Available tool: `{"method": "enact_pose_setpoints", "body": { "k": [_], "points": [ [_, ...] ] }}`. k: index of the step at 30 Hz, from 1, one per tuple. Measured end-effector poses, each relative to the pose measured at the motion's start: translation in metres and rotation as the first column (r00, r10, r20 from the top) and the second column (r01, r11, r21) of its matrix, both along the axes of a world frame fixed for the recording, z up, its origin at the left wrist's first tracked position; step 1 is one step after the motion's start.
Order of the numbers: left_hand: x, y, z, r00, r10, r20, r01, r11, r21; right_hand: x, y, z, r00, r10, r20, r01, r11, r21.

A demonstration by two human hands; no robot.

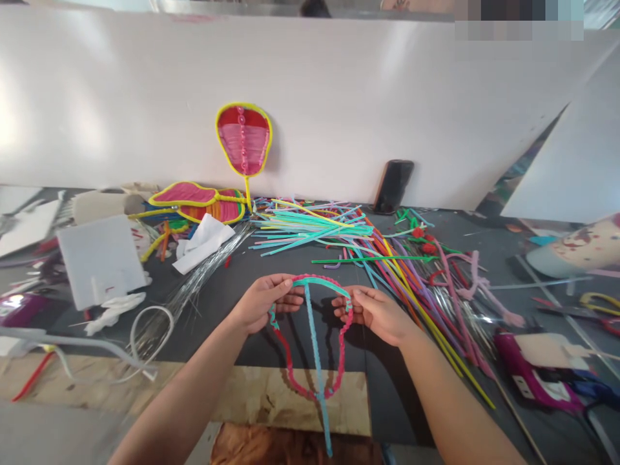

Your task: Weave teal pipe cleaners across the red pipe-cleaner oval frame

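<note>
Between my two hands is a pipe-cleaner frame [341, 352], a rounded loop of red-pink and turquoise pipe cleaners. A light-blue pipe-cleaner stem [315, 349] runs down its middle and sticks out below the loop. My left hand [268, 300] pinches the loop's upper left, thumb on top. At the upper right, my right hand [372, 310] grips the loop between thumb and fingers. A turquoise strip [320, 281] lies along the top arc, under a red-pink edge. The frame is held above the dark table, near its front edge.
Loose pipe cleaners [310, 226] are heaped behind my hands. A yellow-rimmed pink paddle shape [245, 142] stands against the white board [339, 84], where a phone [393, 186] leans. Thin wires [194, 278] lie left; scissors [581, 310] and a purple glue gun [527, 374] lie right.
</note>
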State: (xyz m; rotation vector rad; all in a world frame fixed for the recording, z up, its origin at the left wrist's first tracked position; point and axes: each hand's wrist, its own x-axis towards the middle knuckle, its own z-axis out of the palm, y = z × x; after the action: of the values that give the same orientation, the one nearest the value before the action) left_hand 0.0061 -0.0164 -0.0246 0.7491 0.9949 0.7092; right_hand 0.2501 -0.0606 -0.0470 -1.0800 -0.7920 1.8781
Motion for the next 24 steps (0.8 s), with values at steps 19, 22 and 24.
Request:
{"method": "enact_pose_setpoints", "body": {
  "k": [19, 22, 24],
  "points": [
    [-0.002, 0.004, -0.011, 0.998, 0.045, 0.05, -0.044, 0.999, -0.013, -0.004, -0.005, 0.006, 0.893, 0.091, 0.441, -0.168, 0.976, 0.139],
    [-0.001, 0.006, -0.01, 0.99, 0.082, 0.119, -0.081, 0.997, -0.014, 0.001, -0.003, 0.004, 0.924, 0.025, 0.382, -0.083, 0.987, 0.135],
    [-0.001, 0.006, -0.009, 0.985, 0.11, 0.135, -0.108, 0.994, -0.029, 0.005, 0.0, 0.002, 0.947, -0.057, 0.317, 0.02, 0.993, 0.119]
  ]
}}
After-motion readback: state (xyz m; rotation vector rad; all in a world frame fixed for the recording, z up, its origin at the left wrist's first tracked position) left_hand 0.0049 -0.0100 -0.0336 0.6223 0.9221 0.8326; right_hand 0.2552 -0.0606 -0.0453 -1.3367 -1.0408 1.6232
